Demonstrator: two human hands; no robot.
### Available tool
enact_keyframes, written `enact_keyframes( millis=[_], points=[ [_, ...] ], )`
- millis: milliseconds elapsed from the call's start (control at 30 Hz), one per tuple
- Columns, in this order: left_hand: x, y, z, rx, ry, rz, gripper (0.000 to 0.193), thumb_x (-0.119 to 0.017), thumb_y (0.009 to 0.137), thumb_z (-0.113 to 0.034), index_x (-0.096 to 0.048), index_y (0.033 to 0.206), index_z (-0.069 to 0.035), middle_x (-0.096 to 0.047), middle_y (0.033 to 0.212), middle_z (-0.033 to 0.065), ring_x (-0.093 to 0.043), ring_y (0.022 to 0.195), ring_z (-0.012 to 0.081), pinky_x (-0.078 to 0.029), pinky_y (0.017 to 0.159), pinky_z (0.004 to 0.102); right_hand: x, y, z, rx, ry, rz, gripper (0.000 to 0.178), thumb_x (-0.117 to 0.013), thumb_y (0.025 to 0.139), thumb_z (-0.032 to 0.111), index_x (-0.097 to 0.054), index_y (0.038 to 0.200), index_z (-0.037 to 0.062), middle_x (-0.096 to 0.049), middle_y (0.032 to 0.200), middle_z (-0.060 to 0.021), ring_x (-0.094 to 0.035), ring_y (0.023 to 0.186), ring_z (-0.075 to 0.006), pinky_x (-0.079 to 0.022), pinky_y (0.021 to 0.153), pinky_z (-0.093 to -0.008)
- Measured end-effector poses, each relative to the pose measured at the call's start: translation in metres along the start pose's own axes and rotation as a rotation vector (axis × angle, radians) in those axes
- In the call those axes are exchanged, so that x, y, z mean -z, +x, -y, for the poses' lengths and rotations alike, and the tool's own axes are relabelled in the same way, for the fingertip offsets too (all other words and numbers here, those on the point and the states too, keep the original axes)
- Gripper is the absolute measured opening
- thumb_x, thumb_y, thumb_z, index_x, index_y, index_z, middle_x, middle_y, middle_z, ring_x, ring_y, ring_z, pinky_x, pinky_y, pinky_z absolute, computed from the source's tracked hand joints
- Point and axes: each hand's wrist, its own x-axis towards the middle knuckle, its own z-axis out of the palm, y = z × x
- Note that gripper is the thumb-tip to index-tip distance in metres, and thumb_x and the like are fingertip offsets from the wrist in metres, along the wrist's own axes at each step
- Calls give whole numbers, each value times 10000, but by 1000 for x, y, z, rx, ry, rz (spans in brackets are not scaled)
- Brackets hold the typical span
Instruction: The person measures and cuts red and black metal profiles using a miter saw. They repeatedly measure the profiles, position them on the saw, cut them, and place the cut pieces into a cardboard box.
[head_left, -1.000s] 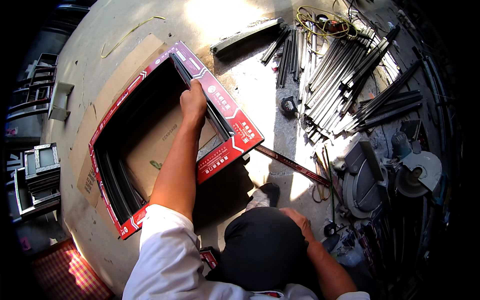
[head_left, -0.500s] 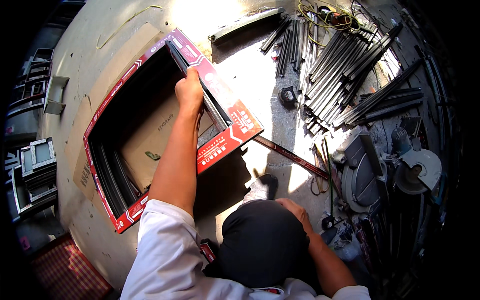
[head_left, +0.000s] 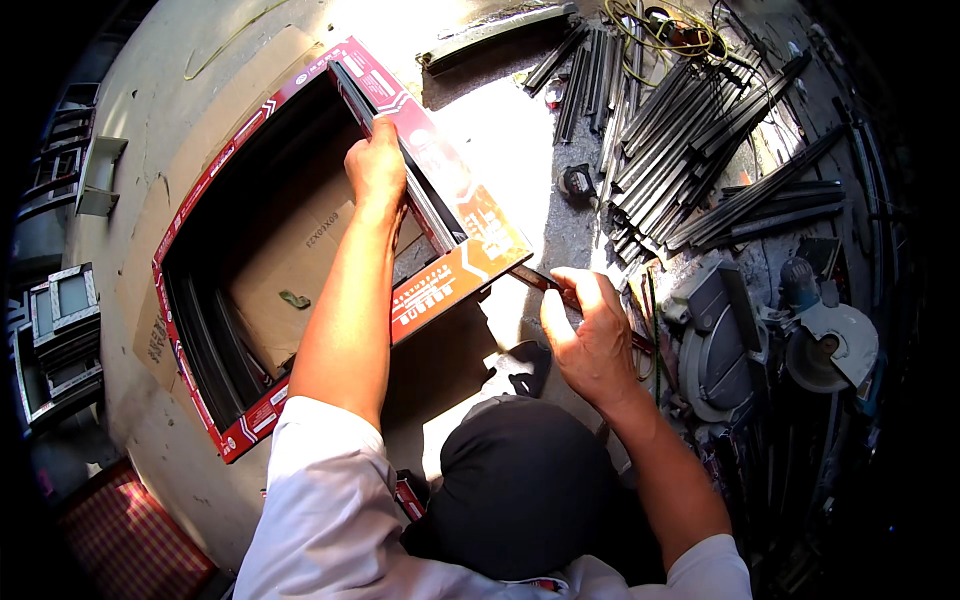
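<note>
A rectangular frame [head_left: 455,190] wrapped in red and white printed film is tilted up off the floor, its near right corner raised. My left hand [head_left: 377,165] is wrapped round the bar on its right side, with the dark grooved inner edge under the fingers. From beneath the near right corner, a narrow red-filmed bar [head_left: 537,280] runs out to the right. My right hand [head_left: 598,340] reaches over this bar, thumb on one side and fingers on the other, closing on it. Part of the bar is hidden behind the hand.
Flattened cardboard [head_left: 290,245] lies under the frame. Many dark metal profiles [head_left: 670,150] are heaped at the far right, near a black tape measure [head_left: 577,183]. A cutting saw [head_left: 835,345] stands at right. Small frames [head_left: 65,310] are stacked at left. My knee [head_left: 530,480] is close in front.
My right hand has come up from beside my knee and reached forward onto the narrow bar. My left hand keeps its hold; the frame has shifted slightly.
</note>
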Motion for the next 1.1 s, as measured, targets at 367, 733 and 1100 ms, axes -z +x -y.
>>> enact_keyframes(
  millis=[367,733,1100],
  points=[
    [9,10,4,-9,54,15,587,-613,1028,-424,-725,1004,152,-751,924,182,-699,856,231,-538,782,399,-81,102,68,111,-433,225,1019,-815,830,476,-369,1546,-98,-576,1227,-313,-587,1207,-458,-503,1028,-515],
    [10,4,-3,-25,217,-29,666,-558,1019,-474,-715,977,173,-752,929,295,-742,906,356,-543,845,457,-84,107,67,78,-400,274,1045,-807,832,434,-303,1593,-74,-577,1208,-257,-606,1146,-411,-506,977,-503],
    [9,0,-9,-67,291,17,653,-545,1055,-467,-713,959,157,-719,896,296,-718,903,372,-529,811,462,-80,103,66,78,-414,232,1005,-770,853,432,-314,1611,-45,-570,1252,-236,-590,1190,-406,-516,1003,-506]
  ],
)
